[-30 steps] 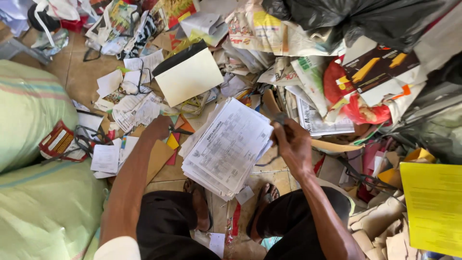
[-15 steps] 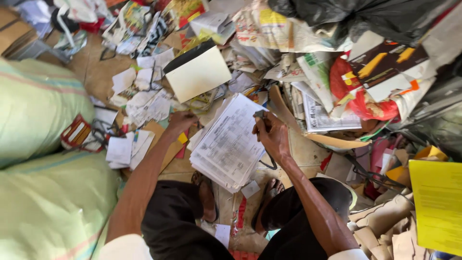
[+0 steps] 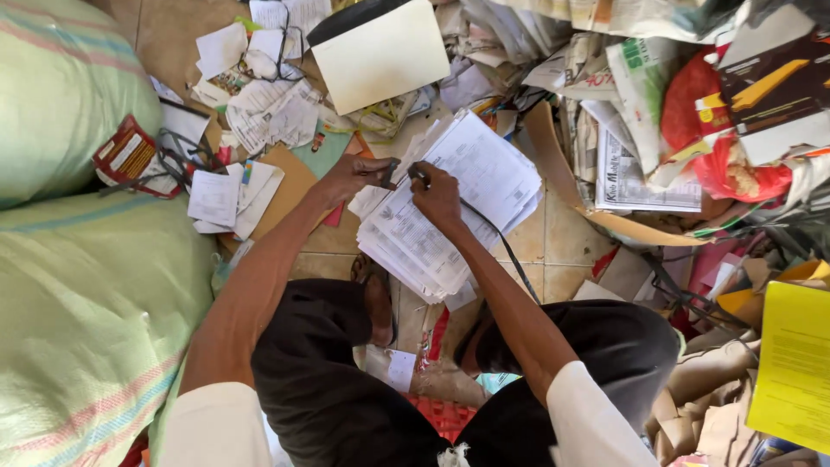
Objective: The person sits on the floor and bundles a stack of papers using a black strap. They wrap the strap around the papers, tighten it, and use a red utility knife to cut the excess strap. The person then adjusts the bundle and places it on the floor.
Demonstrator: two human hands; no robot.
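The thick stack of white printed paper sheets lies on the tiled floor in front of your knees. Your right hand presses on the stack's top, fingers pinched on a thin dark strap. Your left hand, at the stack's left edge, pinches the strap's other end. A cream flat board lies beyond the stack; green woven sacks lie to its left.

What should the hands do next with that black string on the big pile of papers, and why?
Probably pull the black strap snug. Both the left hand and the right hand meet at the top edge of the stack of printed sheets, pinching the strap's ends. The strap trails loose over the stack's side, and the sheets are fanned out unevenly, so tightening would likely hold them together.
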